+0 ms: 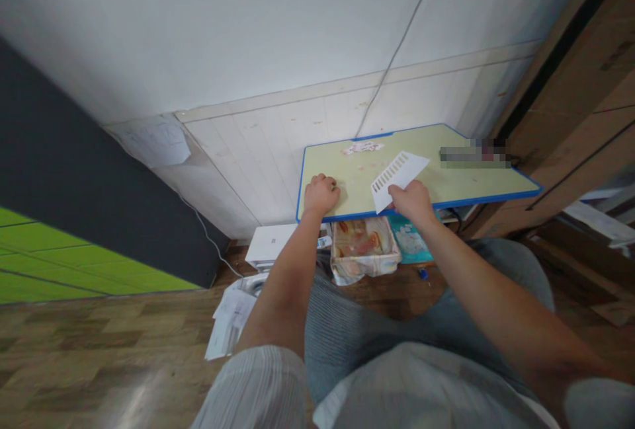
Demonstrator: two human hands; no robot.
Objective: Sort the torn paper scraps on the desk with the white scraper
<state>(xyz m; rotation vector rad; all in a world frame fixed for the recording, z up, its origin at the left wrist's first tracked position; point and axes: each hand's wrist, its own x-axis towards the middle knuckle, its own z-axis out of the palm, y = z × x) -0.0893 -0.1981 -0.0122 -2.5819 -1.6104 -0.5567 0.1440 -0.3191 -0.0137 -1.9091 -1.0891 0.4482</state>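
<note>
My right hand [413,200] grips a white card [409,168] by its lower edge, above a pale yellow-green table [322,163] with a blue rim. A row of small rectangular slots or marks runs along the card's left side. My left hand [321,195] rests at the table's left end with its fingers curled in. Something small and dark shows near its fingertips, too small to name. Toward the back edge lies a small heap of whitish and reddish bits [364,147]. A few faint pinkish pieces [370,166] are scattered between the heap and the card.
A blurred-out object [473,154] sits at the table's right end. Below the front edge stand a cloth-lined basket [367,265], a teal packet [411,241] and a white box [270,244]. Papers [231,320] lie on the floor at left. Cardboard boxes [570,98] rise at right.
</note>
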